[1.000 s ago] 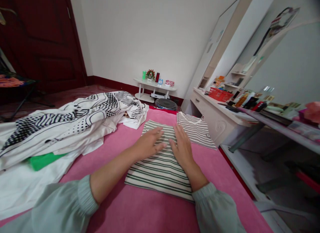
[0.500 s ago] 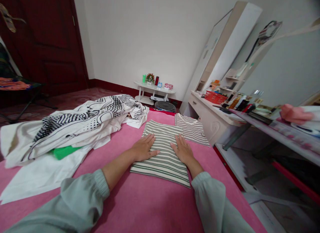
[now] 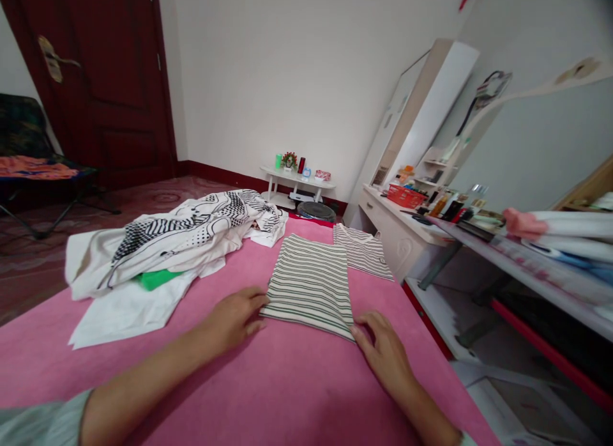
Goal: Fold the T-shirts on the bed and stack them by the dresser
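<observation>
A cream garment with dark stripes (image 3: pixel 311 276), folded into a flat rectangle, lies on the pink bedspread (image 3: pixel 287 388). Its near edge has green stripes. At the near left corner is my left hand (image 3: pixel 234 318), fingertips touching the cloth's side and thumb held apart below. My right hand (image 3: pixel 385 350) rests by the near right corner, its thumb at the cloth's edge and its fingers apart from the thumb. Just beyond, on the right, a second striped top (image 3: pixel 364 251) lies folded, partly behind the first.
A heap of white clothes with black patterns (image 3: pixel 191 232) lies on the left, with a green piece (image 3: pixel 158 279) under it. To the right stand a white dresser (image 3: pixel 397 219) and a glass-topped table (image 3: pixel 527 267). A low white shelf (image 3: pixel 297 176) is against the far wall.
Both hands have slid from the middle of the striped garment toward me, to its near corners. The garment now looks smoother and is fully uncovered. The view has shifted slightly left.
</observation>
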The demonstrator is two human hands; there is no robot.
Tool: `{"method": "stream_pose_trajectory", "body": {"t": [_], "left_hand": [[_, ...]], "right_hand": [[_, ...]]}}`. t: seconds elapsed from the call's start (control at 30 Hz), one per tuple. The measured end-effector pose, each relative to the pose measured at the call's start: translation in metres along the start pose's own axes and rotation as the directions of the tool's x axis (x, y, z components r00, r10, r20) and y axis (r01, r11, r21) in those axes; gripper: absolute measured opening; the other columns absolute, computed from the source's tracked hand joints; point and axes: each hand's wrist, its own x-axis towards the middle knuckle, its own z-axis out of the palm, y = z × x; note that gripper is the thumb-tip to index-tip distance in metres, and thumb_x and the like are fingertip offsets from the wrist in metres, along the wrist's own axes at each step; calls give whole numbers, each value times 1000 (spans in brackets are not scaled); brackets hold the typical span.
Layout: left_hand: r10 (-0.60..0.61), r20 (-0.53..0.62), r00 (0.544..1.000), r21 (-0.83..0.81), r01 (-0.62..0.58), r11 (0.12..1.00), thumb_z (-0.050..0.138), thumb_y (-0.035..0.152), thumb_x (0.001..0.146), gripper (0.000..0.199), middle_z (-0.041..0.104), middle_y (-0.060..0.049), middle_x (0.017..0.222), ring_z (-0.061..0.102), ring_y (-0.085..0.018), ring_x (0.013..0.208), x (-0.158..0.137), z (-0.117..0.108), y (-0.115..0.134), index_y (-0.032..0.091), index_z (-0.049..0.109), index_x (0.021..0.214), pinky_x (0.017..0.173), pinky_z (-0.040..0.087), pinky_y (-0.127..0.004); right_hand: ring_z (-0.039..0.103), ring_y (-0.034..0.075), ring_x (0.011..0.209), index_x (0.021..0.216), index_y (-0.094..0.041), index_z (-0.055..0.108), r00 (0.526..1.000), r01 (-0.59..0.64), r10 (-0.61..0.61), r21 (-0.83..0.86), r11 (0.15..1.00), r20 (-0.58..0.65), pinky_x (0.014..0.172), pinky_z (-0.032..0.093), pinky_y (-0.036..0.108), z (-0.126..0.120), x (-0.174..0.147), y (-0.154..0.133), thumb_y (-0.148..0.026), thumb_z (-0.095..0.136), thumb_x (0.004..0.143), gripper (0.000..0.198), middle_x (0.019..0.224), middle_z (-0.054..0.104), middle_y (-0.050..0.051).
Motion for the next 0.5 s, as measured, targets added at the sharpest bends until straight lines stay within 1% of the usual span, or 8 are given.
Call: {"method": "stream_pose_trajectory", "body": {"t": [0.03,0.07,0.1,0.17,0.23,0.33,0.43,0.5], "left_hand": [[-59,-51,997,27,60,998,58,36,79,31,63,-8,115,59,-23,103,-2,-1,1,22,63,106,87,43,-32],[-114,-96,989,49,119,992,60,38,78,26,65,-8,102,60,-23,94,-4,-1,2,21,65,96,80,44,-32],[-160,-136,978,58,169,984,62,41,75,26,65,-7,92,60,-23,86,-4,0,1,20,64,89,75,43,-32],[-209,-180,961,8,214,977,64,44,72,27,64,-5,82,58,-22,78,-3,4,-3,19,63,82,68,42,-30],[-212,-168,963,-130,191,973,64,41,72,22,63,-3,78,57,-19,73,-1,10,-9,19,64,79,64,41,-28],[-202,-163,966,-360,133,923,64,37,73,19,64,-1,77,57,-16,69,3,21,-15,19,65,78,62,42,-25],[-187,-207,960,-505,59,861,64,34,73,17,66,-2,79,59,-16,72,6,26,-13,18,66,77,68,45,-26],[-171,-221,960,-576,13,817,63,33,75,15,67,-2,79,60,-17,75,7,25,-8,18,66,76,72,47,-27]], "right_hand": [[59,23,95,89,-21,64,1000,-19,19,2,1000,-20,87,45,37,-1,-5,-1,-42,52,88,24,96,66,8],[58,23,92,84,-21,64,999,-32,32,4,999,-35,84,45,37,-1,-8,-2,-42,55,86,22,92,65,7],[58,23,90,81,-22,64,998,-42,42,8,999,-46,83,45,37,0,-10,-3,-41,58,84,21,89,65,6],[58,23,87,78,-22,63,996,-52,54,29,998,-66,81,44,36,3,-12,-3,-39,62,82,17,86,64,5],[58,23,85,75,-22,62,995,-44,50,65,997,-89,80,44,36,5,-11,-4,-35,63,80,14,84,64,5],[58,23,84,70,-22,59,992,-20,36,133,991,-117,78,44,35,6,-10,-5,-30,60,81,13,82,63,5],[58,21,81,69,-22,58,992,-38,65,238,970,-109,76,45,33,8,-10,-7,-28,57,82,15,80,63,4],[59,20,76,77,-22,60,989,-95,126,318,943,-79,73,46,31,11,-10,-8,-29,57,82,10,79,63,4]]}}
